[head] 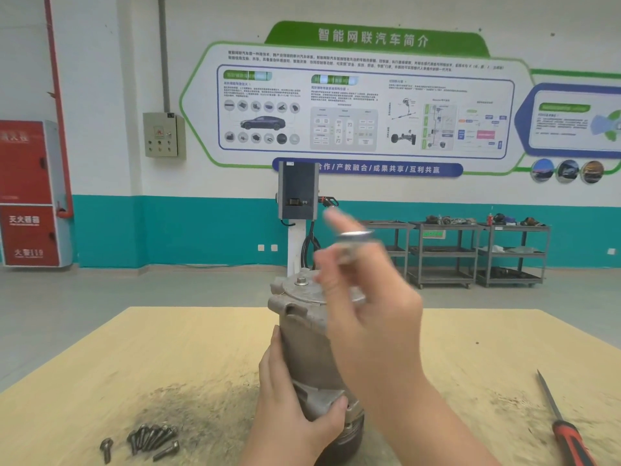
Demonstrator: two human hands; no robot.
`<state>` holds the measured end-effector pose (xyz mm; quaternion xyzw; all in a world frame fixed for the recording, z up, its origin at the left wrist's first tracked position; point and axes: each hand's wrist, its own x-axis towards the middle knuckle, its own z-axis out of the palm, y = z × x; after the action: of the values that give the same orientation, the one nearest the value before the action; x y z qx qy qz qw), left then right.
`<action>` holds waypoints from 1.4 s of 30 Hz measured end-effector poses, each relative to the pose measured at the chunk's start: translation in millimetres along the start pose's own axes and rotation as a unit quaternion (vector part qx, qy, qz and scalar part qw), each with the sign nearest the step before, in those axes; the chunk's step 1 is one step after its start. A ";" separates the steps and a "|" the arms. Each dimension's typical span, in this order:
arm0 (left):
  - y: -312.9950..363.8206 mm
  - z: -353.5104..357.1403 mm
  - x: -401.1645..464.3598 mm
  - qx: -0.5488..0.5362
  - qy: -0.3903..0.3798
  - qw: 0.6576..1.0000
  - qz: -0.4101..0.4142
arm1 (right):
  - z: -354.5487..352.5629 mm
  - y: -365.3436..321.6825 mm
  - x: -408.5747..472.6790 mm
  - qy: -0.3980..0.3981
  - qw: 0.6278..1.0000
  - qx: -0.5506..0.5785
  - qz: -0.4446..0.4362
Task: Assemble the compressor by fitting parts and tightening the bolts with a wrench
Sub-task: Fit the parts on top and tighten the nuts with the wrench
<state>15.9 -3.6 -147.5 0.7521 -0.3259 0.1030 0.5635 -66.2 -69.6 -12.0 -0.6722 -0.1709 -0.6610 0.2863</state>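
The left hand (pixel 295 408) is gripping the lower body of the compressor (pixel 309 334), which is standing upright on the bench (pixel 188 358). Above its top plate, the blurred right hand (pixel 366 304) is pinching a shiny metal ring (pixel 356 235) in its fingertips. Loose bolts (pixel 151 438) are lying left of the left hand, and a red-handled screwdriver (pixel 564 428) is resting well right of the right hand.

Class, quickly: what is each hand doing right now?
Left hand: grips the compressor low on its body.
Right hand: raised over the compressor's top, pinching a small metal part; motion blur hides what it is.
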 end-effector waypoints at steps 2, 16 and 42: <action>3.0 0.4 -0.9 0.002 0.008 1.000 -0.004 | -6.6 2.1 7.8 0.053 0.994 0.077 0.065; 11.1 -3.0 -1.8 0.009 -0.006 1.000 -0.009 | -31.2 52.5 24.7 0.204 0.779 0.354 0.476; 9.2 -3.1 -0.9 0.010 0.001 1.000 0.011 | -26.2 71.7 9.8 0.225 0.777 0.365 0.462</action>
<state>10.3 -1.7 -139.8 0.7541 -0.3329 0.1132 0.5547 -42.7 -142.8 -14.7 -0.3479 0.0010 -0.4702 0.8111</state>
